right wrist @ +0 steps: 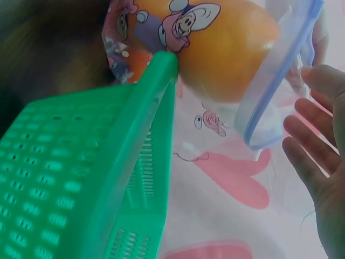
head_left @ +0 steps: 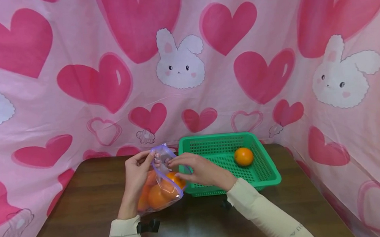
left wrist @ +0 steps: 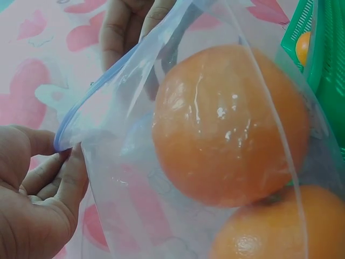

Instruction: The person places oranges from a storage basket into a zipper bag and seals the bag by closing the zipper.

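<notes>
A: Hands?
B: I'm seeing the left hand (head_left: 137, 173) pinching the bag's rim (right wrist: 279, 81), likely to spread its mouth. The right hand (head_left: 199, 167) is hovering by that mouth, fingers loose, grasping nothing; I'm not telling if it's touching plastic.
A: Oranges?
B: Several oranges (left wrist: 232, 127) are filling the bag, probably weighing it down. A lone orange (head_left: 243, 156) is sitting in the basket (head_left: 265, 182), walls presumably stopping any rolling.

Brown table (head_left: 82, 209), green basket (head_left: 231, 187) atop, perhaps bag (head_left: 179, 195) too
</notes>
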The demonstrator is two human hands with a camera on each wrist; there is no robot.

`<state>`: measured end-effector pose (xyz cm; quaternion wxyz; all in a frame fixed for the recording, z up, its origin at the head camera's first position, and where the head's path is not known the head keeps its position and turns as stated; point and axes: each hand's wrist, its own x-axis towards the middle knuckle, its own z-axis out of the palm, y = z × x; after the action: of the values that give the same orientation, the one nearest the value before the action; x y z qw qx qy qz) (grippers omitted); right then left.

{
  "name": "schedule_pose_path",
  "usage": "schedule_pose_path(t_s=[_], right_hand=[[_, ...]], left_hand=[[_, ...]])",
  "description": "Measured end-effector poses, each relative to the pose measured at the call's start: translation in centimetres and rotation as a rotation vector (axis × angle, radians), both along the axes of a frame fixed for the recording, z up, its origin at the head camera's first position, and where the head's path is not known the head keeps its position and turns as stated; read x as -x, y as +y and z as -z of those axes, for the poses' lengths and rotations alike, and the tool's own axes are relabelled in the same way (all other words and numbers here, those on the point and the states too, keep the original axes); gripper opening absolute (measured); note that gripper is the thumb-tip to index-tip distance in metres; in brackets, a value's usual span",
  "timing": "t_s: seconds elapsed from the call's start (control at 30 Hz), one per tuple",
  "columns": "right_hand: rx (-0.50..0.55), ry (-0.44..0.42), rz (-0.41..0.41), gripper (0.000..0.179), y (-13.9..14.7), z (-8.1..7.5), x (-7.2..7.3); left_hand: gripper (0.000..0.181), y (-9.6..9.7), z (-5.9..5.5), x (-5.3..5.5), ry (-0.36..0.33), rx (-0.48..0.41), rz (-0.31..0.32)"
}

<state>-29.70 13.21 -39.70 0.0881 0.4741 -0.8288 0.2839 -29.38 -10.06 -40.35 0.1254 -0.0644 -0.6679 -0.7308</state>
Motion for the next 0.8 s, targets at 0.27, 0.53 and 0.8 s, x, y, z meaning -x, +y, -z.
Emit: schedule_pose_path(t_s=[0.27, 0.53, 0.8], right_hand=[[-0.009, 0.007, 0.082, 0.041, 1.4, -0.4, 0.2], [-0.032, -0.003, 0.133, 0.04, 2.7, -0.5, 0.8], [-0.103, -0.057, 0.23, 0.04, 4.2, -0.4, 1.3]], left_hand=[[0.029, 0.1, 0.1, 0.0, -0.013, -0.023, 0.009], [0.029, 0.0, 0.4, -0.1, 0.007, -0.031, 0.013], [0.031, -0.2, 0.5, -0.2, -0.007, -0.023, 0.007]])
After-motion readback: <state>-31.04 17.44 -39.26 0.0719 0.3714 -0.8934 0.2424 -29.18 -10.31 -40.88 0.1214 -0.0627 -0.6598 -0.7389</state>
